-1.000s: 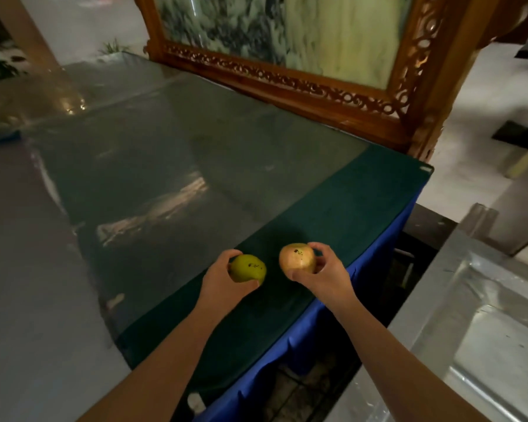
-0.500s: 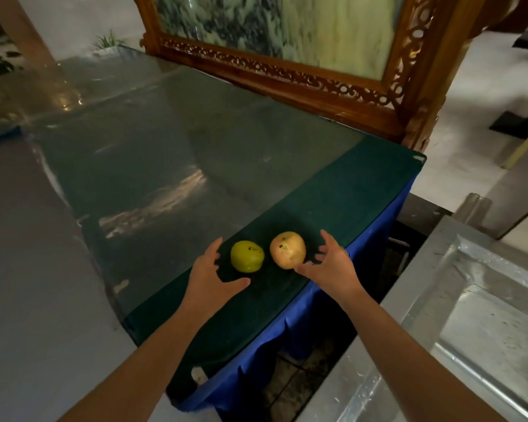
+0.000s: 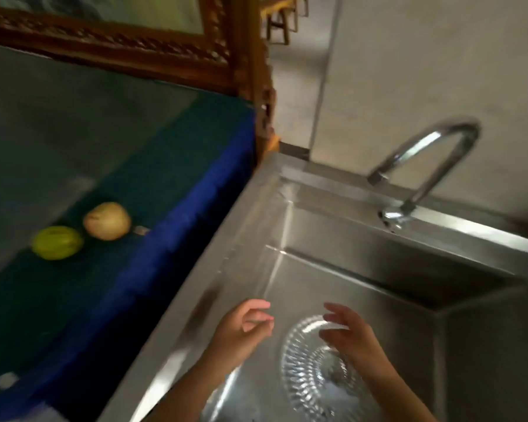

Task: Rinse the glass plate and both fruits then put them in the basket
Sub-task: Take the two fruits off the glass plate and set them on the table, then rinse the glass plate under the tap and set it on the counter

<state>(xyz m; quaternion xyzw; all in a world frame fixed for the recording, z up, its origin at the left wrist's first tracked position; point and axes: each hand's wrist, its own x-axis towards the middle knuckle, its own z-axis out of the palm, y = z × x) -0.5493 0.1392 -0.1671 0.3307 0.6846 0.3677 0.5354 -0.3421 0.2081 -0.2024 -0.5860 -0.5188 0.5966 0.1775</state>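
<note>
Reaching over the steel sink [image 3: 333, 239] at the lower right of the frame, your two hands hang empty above the basin. Your left hand [image 3: 241, 333] sits at lower centre with its fingers loosely curled and apart, gripping nothing. Your right hand [image 3: 352, 338] is just to its right, fingers spread and slightly bent, also holding nothing. Between and below them lies the glass plate [image 3: 305, 376], a clear ribbed dish resting on the sink floor; your right hand overlaps its upper right edge in the picture, though contact cannot be told through the blur. A curved chrome faucet [image 3: 424, 159] rises at the upper right, its spout above the far end of the basin. Both fruits lie well apart from your hands at the middle left, on the dark green bench [image 3: 73, 141] with its blue skirt: the green fruit [image 3: 57, 242] sits just beside the yellow-brown fruit [image 3: 107, 220], which is higher and to its right. A carved wooden frame [image 3: 153, 53] runs along the top left.
</note>
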